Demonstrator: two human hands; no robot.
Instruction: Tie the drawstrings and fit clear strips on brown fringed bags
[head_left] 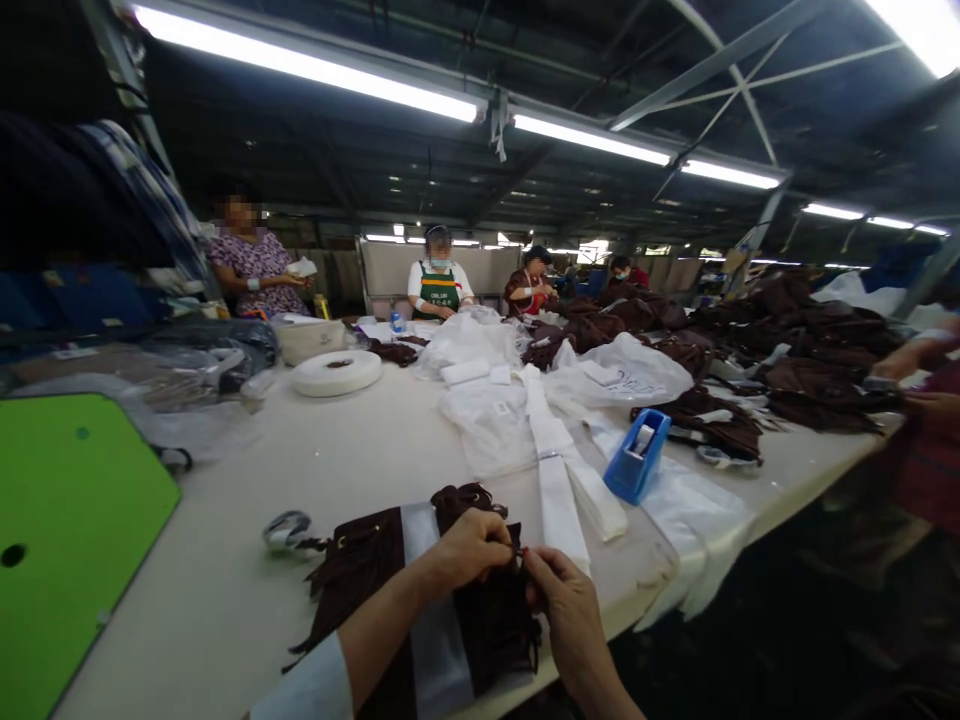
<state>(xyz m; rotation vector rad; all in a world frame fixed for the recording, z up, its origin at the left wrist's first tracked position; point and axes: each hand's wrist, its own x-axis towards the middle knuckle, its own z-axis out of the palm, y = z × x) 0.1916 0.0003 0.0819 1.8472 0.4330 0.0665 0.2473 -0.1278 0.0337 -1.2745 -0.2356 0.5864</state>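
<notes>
A dark brown fringed bag [375, 570] lies flat on the near part of the table, with small metal eyelets near its edge. A pale translucent band [439, 635] runs across its middle. My left hand [472, 548] reaches over the bag, its fingers closed in a pinch at the bag's right edge. Facing it, my right hand [564, 600] pinches the same edge between thumb and finger. The small part between the fingertips is mostly hidden. A clear-wrapped loop [286, 530] sticks out at the bag's left.
Beyond my hands are white paper strips [551, 440], a blue tape dispenser [637, 455], plastic bags [491, 425] and a white roll [337, 372]. A green board [82, 540] stands left. Brown bags [810, 340] are heaped right. Several co-workers [439, 280] stand around the table [247, 580].
</notes>
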